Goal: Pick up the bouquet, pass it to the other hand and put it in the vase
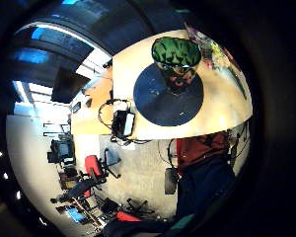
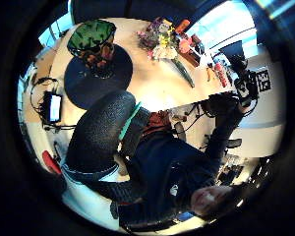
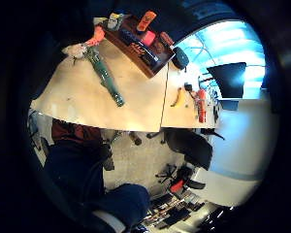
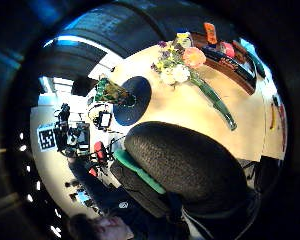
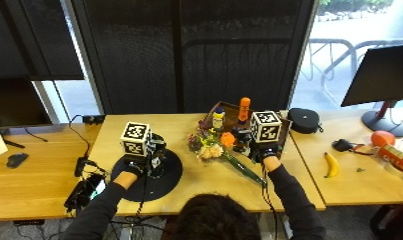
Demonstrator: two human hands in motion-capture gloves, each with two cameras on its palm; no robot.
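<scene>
the bouquet of mixed pink, orange, yellow and white flowers with long green stems (image 5: 217,150) lies flat on the pale wooden desk (image 5: 301,175), its blooms toward the far side and its stems running toward the near right edge. the green faceted glass vase (image 1: 176,57) stands upright on a round dark mat (image 5: 164,175) at the left of the desk, well apart from the flowers.

the right hand (image 5: 262,150) hovers just beside the bouquet, on its right, near a dark wooden tray (image 5: 231,117) of bottles. the left hand (image 5: 138,161) is raised over the mat, right by the vase. the pictures do not show either hand's fingers, so i cannot tell whether either grip is wide or narrow; nothing appears to be held yet, and the pick-up seems not yet begun.

risks from here, as i judge them: the stems are long and the heads heavy, so a grip taken too near one end could let the bouquet tip or splay. the tray sits close behind the blooms, and a careless reach could knock a bottle. during the hand-over, loose stems might slip apart between hands. at the vase, off-centre stems could catch the rim and topple it, since it looks narrow at the foot.
</scene>
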